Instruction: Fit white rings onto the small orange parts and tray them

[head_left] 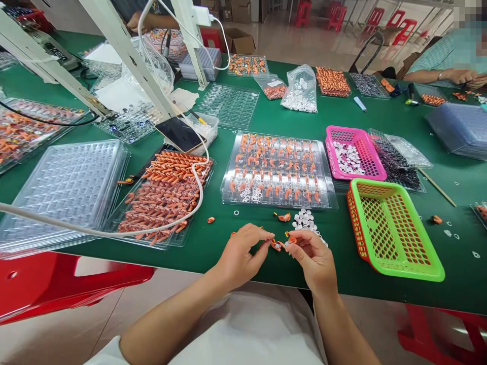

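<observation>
My left hand (243, 256) is closed in a pinch at the left end of a small orange plastic part (277, 246), just above the green table's front edge. My right hand (317, 261) pinches an orange part with a yellow tip (292, 240); whether the two orange pieces are joined cannot be made out. Right behind the fingers lies a loose pile of small white discs (304, 220). Another orange part (283, 217) rests beside that pile. Farther back, a clear tray (279, 197) holds rows of orange parts and some white rings.
To the right stand a green basket (414, 271) and a pink basket (353, 131) with white discs inside. Trays of orange parts (160, 203) and stacked clear trays (64, 177) lie left. A white cable (200, 185) crosses there. A person (429, 66) works at far right.
</observation>
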